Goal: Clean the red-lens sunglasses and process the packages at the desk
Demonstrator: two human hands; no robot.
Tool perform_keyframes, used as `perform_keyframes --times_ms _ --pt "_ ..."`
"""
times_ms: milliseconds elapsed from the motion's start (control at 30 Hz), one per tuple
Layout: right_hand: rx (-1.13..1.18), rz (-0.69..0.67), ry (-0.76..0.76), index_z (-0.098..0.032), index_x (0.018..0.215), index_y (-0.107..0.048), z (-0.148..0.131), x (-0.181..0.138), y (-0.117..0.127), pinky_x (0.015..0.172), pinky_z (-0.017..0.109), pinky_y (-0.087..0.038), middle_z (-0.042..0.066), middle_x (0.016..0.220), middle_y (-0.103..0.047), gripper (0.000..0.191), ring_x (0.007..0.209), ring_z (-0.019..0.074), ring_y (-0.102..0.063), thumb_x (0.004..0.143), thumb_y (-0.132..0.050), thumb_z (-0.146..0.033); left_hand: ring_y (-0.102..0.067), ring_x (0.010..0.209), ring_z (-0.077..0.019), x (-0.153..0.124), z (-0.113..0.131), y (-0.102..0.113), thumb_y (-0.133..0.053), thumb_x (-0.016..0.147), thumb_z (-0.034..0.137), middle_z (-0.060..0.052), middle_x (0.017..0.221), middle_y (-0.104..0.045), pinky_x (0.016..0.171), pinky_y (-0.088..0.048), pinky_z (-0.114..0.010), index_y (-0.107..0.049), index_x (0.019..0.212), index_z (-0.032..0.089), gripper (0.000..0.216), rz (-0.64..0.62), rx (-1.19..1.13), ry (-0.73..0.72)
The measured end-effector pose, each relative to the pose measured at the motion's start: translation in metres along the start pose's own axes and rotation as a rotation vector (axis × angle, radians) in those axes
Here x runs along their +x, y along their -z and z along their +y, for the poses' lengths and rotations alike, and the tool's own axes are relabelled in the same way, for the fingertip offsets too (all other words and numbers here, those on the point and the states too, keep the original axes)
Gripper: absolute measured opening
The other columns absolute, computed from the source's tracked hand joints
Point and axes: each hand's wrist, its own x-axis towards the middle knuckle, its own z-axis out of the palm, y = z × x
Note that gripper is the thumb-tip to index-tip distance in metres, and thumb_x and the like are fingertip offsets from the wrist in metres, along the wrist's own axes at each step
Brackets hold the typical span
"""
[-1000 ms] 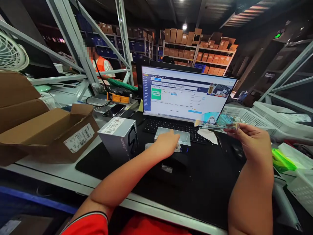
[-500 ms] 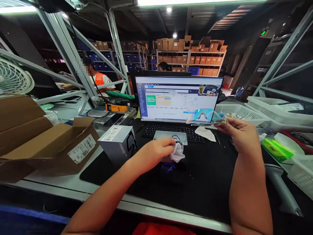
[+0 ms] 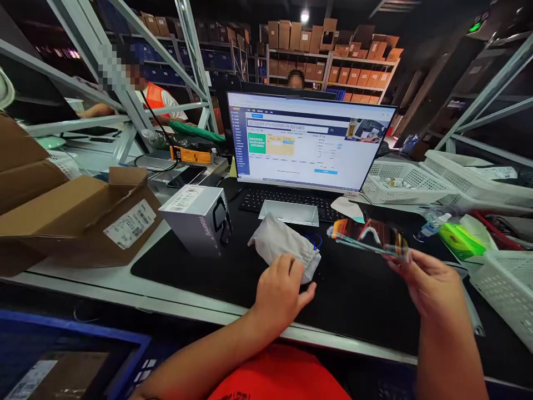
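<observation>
Containers first. Open cardboard box at left on the desk, flaps up, printed label on the near side; inside hidden from this angle. Grey product box just right of it, shut, upright on the corner of the black mat. White perforated basket right of the monitor; holds a few small pale items, too small to tell. Second white basket at the right edge, contents out of sight. Pale cloth pouch flat on the mat in front of the keyboard, blue drawstring at its right end; contents not visible.

Hands apart. Left hand low on the mat, fingers laid over the pouch's near end, thumb splayed right; pinching or only pressing, cannot tell. Right hand raised above the mat, fingertips clamped on the right end of the sunglasses.

Sunglasses: held clear of the mat, right of the pouch, roughly level. One wide wraparound lens, mirrored, showing orange, red and dark brown; thin pale rim along the lower edge; reddish nose piece mid-lens. Somewhat blurred.

Nearby: green packet and small bottle on the desk beyond the right hand; crumpled white sheet under the monitor's right corner. Behind the racking, a person in an orange vest.
</observation>
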Motion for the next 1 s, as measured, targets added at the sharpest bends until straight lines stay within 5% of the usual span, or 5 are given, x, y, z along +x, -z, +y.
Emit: perform_keyframes --times_ms 300,500,700,900,1000 --pt "0.079 -0.022 -0.129 -0.027 0.085 -0.083 0.048 -0.079 0.002 0.063 0.030 -0.066 0.008 0.082 -0.080 0.028 0.069 0.0250 -0.077 0.062 -0.091 -0.040 -0.062 0.072 -0.0185 0.012 -0.012 0.006 -0.048 0.100 0.022 -0.003 0.082 -0.068 0.063 -0.039 -0.031 -0.062 0.081 0.020 0.024 -0.129 -0.140 0.023" --pt "-0.075 -0.011 0.047 -0.030 0.088 -0.083 0.065 -0.089 -0.011 0.078 0.037 -0.066 0.007 0.100 -0.080 0.017 0.090 0.0290 -0.077 0.072 -0.084 -0.033 -0.061 0.073 -0.0167 0.019 -0.021 0.011 -0.045 0.102 0.024 -0.002 0.080 -0.064 0.068 -0.042 -0.029 -0.059 0.078 0.019 0.028 -0.242 -0.418 0.156" --pt "-0.289 -0.148 0.211 -0.030 0.091 -0.082 0.064 -0.093 -0.008 0.085 0.041 -0.065 0.006 0.105 -0.079 0.015 0.095 0.0282 -0.076 0.076 -0.080 -0.028 -0.060 0.084 -0.0175 0.016 -0.028 0.012 -0.045 0.100 0.022 -0.005 0.094 -0.061 0.079 -0.048 -0.030 -0.060 0.082 0.018 0.024 -0.121 -0.499 0.182" --pt "-0.212 0.212 -0.090 -0.016 0.100 -0.078 0.071 -0.104 -0.025 0.081 0.033 -0.066 0.008 0.100 -0.080 0.040 0.092 0.0275 -0.077 0.069 -0.087 -0.040 -0.060 0.087 -0.0162 0.013 -0.021 0.019 -0.048 0.098 0.020 -0.008 0.106 -0.057 0.082 -0.052 -0.029 -0.062 0.087 0.017 0.018 -0.070 -0.530 0.065" --pt "-0.064 0.083 -0.152 -0.014 0.096 -0.076 0.078 -0.105 -0.035 0.073 0.036 -0.068 0.010 0.090 -0.080 0.043 0.082 0.0296 -0.078 0.067 -0.088 -0.043 -0.059 0.086 -0.0159 0.013 -0.021 0.022 -0.050 0.097 0.020 -0.008 0.105 -0.056 0.081 -0.053 -0.028 -0.062 0.087 0.017 0.016 -0.094 -0.544 0.026"
